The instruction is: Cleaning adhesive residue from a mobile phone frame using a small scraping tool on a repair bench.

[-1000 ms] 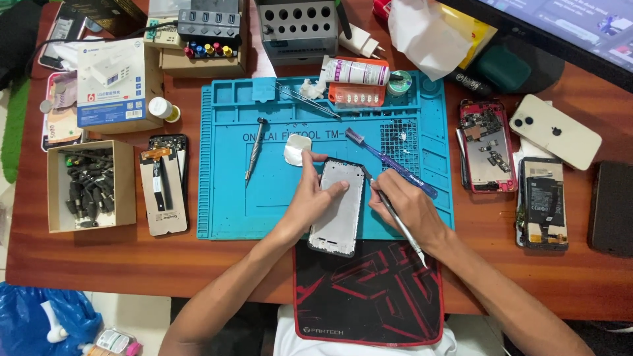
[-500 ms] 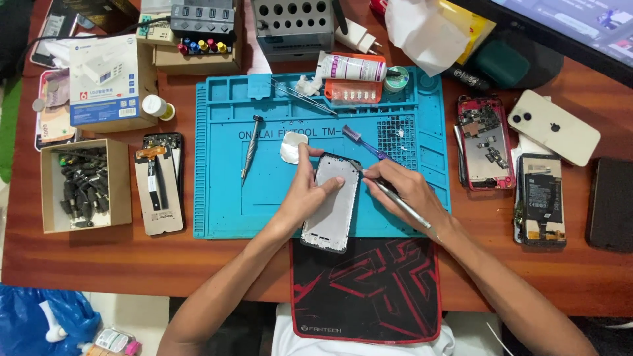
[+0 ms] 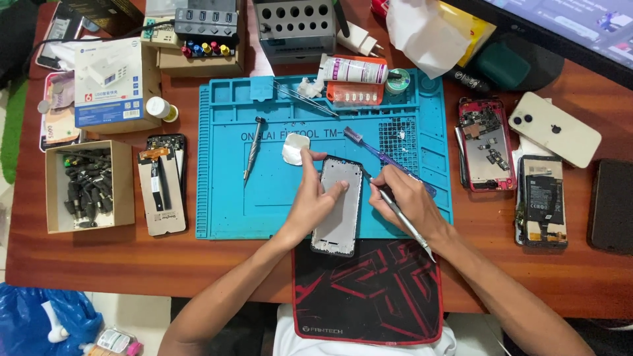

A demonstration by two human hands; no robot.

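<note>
Even, fairly bright light is falling from overhead, so the hands are casting only soft, short shadows on the blue mat. The wooden table is showing faint sheen (no harsh glare). Focus is holding sharp centrally; the corners are bending slightly.

- One head-worn camera looks almost straight down from above the seated person.
- It sits fairly high, taking in the whole blue mat and wooden desk.
</note>
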